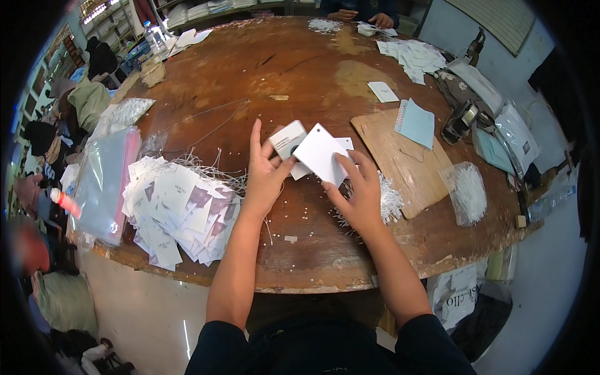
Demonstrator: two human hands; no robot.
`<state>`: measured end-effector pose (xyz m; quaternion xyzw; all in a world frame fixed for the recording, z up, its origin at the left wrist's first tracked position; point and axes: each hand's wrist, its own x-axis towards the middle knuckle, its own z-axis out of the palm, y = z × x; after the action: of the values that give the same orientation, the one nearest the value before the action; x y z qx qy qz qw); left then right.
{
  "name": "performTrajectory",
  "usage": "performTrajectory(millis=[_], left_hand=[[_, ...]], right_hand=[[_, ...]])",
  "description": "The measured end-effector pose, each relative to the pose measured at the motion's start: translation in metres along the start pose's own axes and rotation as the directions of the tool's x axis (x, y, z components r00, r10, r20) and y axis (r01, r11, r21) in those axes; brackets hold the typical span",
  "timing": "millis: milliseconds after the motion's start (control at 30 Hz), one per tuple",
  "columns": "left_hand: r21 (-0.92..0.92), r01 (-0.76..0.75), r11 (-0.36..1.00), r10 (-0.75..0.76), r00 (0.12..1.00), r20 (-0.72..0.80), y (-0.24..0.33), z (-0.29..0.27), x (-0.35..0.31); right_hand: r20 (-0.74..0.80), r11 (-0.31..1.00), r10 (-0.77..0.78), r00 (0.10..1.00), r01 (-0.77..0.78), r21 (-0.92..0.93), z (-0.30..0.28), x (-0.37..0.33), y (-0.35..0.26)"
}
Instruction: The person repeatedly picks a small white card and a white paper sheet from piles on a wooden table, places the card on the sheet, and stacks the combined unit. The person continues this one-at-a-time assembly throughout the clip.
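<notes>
Over the middle of the wooden table, my left hand [269,172] is closed on a small stack of printed tags [288,139], with the thumb across its lower side. My right hand [359,194] grips a blank white tag [321,154] with a punched hole in its upper corner. This white tag overlaps the stack's right edge. Behind it, parts of other white tags [344,144] show; what supports them is hidden. Beneath my right hand lies a bunch of white tag strings [392,201], partly covered by the hand. Left of my left forearm spreads a heap of strung tags [172,209].
Clear plastic sleeves [103,184] lie at the left edge. On the right are a wooden board [406,172] with a light-blue notebook [415,123], a bag of white strings [469,194] and a tape dispenser [460,120]. Across the table, another person's hands [381,20] are near more tags [412,57].
</notes>
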<state>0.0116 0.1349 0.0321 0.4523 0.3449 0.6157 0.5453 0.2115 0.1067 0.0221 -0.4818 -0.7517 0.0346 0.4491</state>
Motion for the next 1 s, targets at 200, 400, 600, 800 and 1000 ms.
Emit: performTrajectory(millis=[200,400,600,800,1000], left_hand=[[0.001,0.189,0.982,-0.189,0.981,0.053,-0.001,0.006,-0.004],[-0.308,0.250,0.918,-0.218,0.967,0.135,-0.002,0.011,-0.007],[-0.309,0.234,0.922,-0.209,0.971,0.113,-0.007,0.011,-0.008],[-0.170,0.225,0.959,-0.219,0.974,0.055,-0.012,0.012,-0.010],[-0.150,0.183,0.972,-0.181,0.983,0.026,-0.013,0.013,-0.012]], right_hand=[[0.055,0.995,-0.096,0.994,0.096,0.005,0.009,-0.001,-0.012],[0.086,0.996,-0.066,0.994,0.071,-0.053,0.008,-0.002,-0.012],[0.061,0.992,-0.077,0.995,0.083,-0.093,0.008,-0.002,-0.013],[0.046,0.991,-0.066,0.997,0.071,-0.113,0.008,-0.002,-0.014],[0.034,0.988,-0.077,0.996,0.081,-0.129,0.008,-0.002,-0.016]])
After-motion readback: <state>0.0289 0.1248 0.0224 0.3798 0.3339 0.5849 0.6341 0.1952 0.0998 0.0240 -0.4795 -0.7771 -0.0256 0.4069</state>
